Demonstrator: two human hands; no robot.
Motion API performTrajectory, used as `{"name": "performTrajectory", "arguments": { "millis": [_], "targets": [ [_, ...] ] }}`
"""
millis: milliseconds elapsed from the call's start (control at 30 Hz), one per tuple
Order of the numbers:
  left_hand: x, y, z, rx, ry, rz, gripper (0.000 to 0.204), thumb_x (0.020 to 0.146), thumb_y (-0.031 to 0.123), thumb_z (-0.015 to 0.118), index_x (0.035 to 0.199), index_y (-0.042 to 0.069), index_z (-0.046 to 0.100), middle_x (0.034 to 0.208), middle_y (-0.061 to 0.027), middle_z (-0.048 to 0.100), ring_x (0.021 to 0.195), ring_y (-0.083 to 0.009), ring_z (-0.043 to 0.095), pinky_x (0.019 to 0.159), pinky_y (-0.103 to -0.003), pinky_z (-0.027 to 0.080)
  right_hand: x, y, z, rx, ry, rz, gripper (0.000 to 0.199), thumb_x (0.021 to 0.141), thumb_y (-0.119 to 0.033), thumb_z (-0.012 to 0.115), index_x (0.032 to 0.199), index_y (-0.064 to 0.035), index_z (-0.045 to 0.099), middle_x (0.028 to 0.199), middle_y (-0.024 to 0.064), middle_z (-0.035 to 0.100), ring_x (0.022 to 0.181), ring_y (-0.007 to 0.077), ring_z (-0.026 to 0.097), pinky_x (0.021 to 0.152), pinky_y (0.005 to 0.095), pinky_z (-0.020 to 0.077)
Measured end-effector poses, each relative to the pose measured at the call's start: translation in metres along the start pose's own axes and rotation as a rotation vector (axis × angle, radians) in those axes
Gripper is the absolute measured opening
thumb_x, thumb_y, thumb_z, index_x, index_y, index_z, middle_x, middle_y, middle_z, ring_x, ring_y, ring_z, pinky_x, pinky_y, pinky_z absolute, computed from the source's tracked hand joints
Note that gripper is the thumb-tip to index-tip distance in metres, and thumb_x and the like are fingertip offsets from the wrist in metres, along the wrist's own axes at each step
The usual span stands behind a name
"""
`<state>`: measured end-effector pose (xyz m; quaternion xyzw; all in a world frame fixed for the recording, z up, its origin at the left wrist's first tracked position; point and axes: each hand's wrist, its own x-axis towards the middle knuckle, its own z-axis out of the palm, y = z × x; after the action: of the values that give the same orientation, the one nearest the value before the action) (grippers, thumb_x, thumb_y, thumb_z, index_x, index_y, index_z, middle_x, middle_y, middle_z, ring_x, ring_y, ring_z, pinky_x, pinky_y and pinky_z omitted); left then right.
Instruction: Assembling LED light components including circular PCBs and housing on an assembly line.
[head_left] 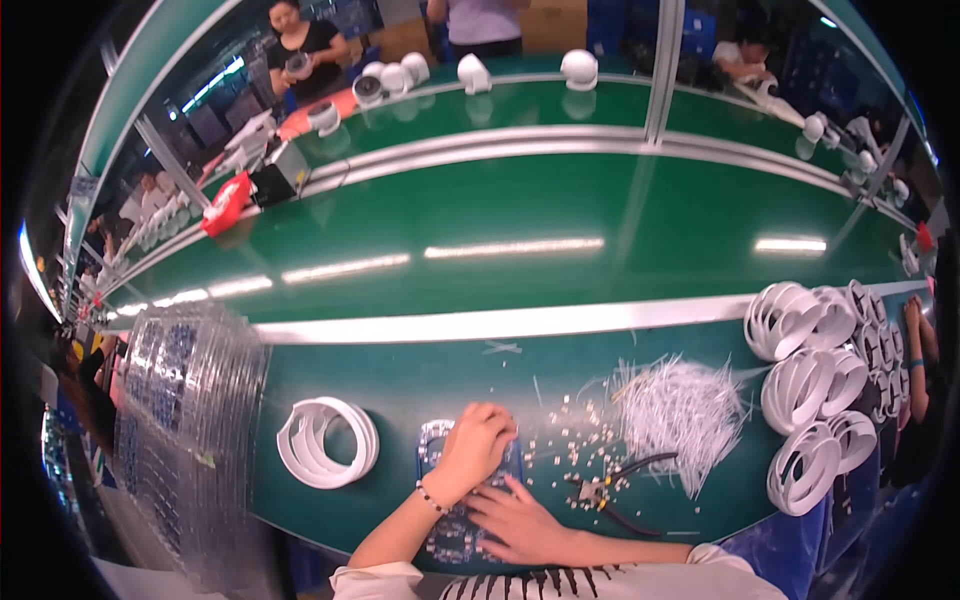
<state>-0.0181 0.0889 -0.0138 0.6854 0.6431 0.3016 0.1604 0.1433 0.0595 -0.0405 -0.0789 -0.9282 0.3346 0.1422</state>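
A blue circuit board panel (455, 542) lies on the green bench in front of me. My left hand (476, 448) is over its upper part, fingers curled together; whatever they pinch is hidden. Closer to me, my right hand (522, 525) rests on the panel with its fingers spread. To the right lies a pair of cutting pliers (590, 492) with dark handles, apart from both hands. Small pale bits (572, 432) are scattered around the pliers. Beyond them sits a heap of thin white strips (682, 412).
White plastic rings (328, 480) stand at left, beside tall stacked clear trays (185, 440) holding blue boards. More white rings (800, 390) are piled at right. A white rail (500, 322) separates my bench from the green conveyor belt (500, 205). Other people work beyond and alongside.
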Motion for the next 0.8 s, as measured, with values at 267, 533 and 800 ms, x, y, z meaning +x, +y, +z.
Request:
{"name": "performTrajectory", "arguments": {
  "millis": [267, 533, 800],
  "targets": [
    [-0.001, 0.010, -0.003, -0.030, 0.174, 0.040, 0.007, 0.076, 0.008, 0.064, 0.082, 0.004, 0.062, 0.088, -0.0079, 0.063, 0.080, -0.0264, 0.061, 0.067, -0.033, 0.050, 0.005, -0.008, -0.009, -0.019, 0.054, -0.035, 0.040, 0.081, -0.028, 0.060, 0.112, -0.0035, 0.056, 0.128, 0.0125, 0.046, 0.124, 0.0292, 0.038, 0.104, 0.0544, 0.0220],
    [-0.012, 0.014, 0.010, -0.047, -0.009, 0.190, 0.020, 0.081, 0.019, 0.063, 0.098, 0.008, 0.065, 0.100, -0.0075, 0.065, 0.102, -0.0234, 0.058, 0.103, -0.056, 0.024, 0.005, -0.006, -0.007, 0.050, 0.038, -0.023, 0.040, 0.080, -0.025, 0.059, 0.111, -0.0004, 0.055, 0.126, 0.0137, 0.047, 0.123, 0.0288, 0.037, 0.107, 0.0501, 0.0176],
    [-0.030, 0.005, -0.014, -0.062, -0.109, 0.058, 0.019, 0.075, 0.018, 0.067, 0.090, 0.007, 0.063, 0.116, -0.0071, 0.057, 0.115, -0.0285, 0.049, 0.100, -0.053, 0.032, -0.002, -0.018, -0.011, 0.024, -0.008, -0.028, 0.037, 0.080, -0.026, 0.059, 0.108, -0.0010, 0.057, 0.129, 0.0121, 0.045, 0.126, 0.0285, 0.035, 0.107, 0.0502, 0.0184]
  ]
}}
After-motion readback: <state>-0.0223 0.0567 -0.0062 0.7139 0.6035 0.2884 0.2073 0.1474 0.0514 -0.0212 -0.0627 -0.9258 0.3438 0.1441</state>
